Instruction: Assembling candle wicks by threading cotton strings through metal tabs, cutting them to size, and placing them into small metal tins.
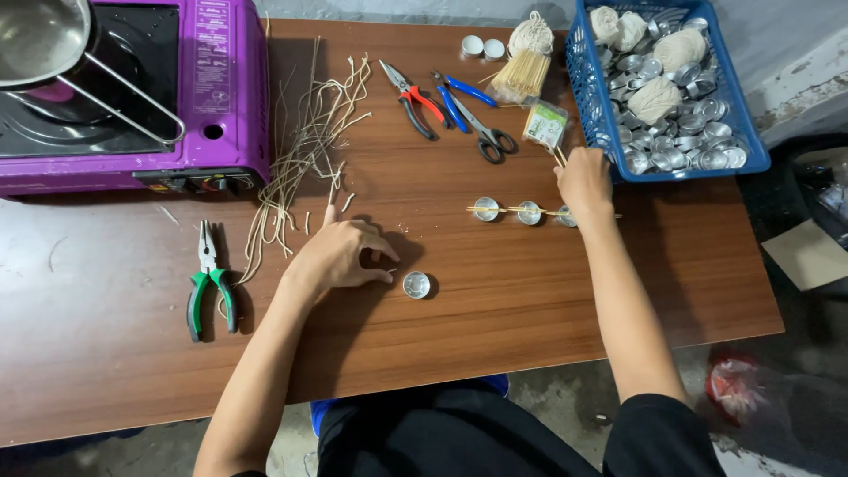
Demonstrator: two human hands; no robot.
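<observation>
Head view | left hand (340, 256) curled, empty, beside small metal cup (416, 284) | right hand (583, 181) pinching thin sticks (560, 155)

A person leans over a wooden table (530, 300), left hand (340, 256) resting palm-down with fingertips curled just beside a single metal cup (416, 284). The right hand (583, 179) reaches to the end of a row of three cups (528, 212), thin skewers (517, 210) laid across their rims. Cut wicks (305, 150) sprawl beside a purple stove (203, 97) carrying a steel pan (40, 35). Green pliers (210, 283) lie at the left; red pliers (415, 99), blue pliers (458, 93) and scissors (481, 128) lie farther back, near a skewer bundle (521, 75). A blue basket (583, 79) holds more cups and balls of string (655, 99).
</observation>
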